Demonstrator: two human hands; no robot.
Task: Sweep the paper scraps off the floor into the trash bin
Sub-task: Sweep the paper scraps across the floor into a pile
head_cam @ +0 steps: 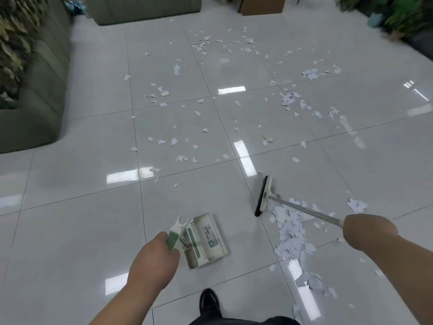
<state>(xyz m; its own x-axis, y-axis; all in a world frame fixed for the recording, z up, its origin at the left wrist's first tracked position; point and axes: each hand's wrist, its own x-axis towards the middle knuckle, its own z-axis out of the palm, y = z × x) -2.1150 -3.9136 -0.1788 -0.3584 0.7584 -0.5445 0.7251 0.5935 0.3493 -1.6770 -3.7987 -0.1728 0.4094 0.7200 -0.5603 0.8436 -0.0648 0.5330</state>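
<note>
White paper scraps [290, 233] lie heaped in a strip at lower right, and many more [290, 99] are scattered over the far floor. My right hand [367, 228] grips the metal pole of a broom; its black-bristled head [263, 197] rests on the tiles at the heap's far left end. My left hand [154, 261] holds the green grip of a white and green dustpan [206, 240], which sits just left of the heap. No trash bin is in view.
A grey-green sofa [39, 90] runs along the left edge, and another sofa [143, 8] stands at the back. A brown cabinet [262, 4] and potted plants [398, 15] are at the far right. My black shoe [209, 303] is at the bottom.
</note>
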